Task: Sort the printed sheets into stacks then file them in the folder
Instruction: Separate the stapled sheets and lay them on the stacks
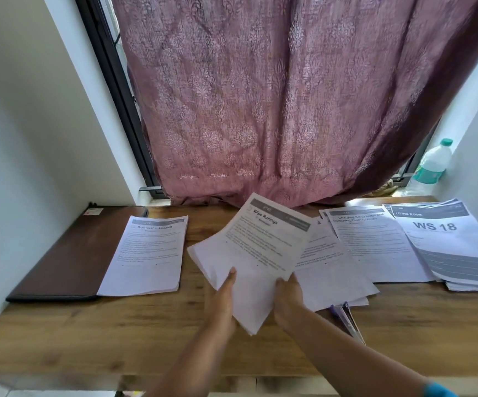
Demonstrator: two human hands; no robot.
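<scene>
I hold a bundle of printed sheets headed "Wipe Railings" above the middle of the wooden desk. My left hand grips its lower left edge with the thumb on top. At the lower right edge my right hand grips it the same way. A dark brown folder lies flat at the left. Partly on the folder rests a stack headed "Dishwasher Loading". To the right lie a loose pile, a stack headed "Charging Small Items" and a thick stack marked "WS 18".
A patterned mauve curtain hangs behind the desk. On the sill at the far right stands a plastic water bottle. A pen lies on the desk under my right forearm. White walls close in both sides.
</scene>
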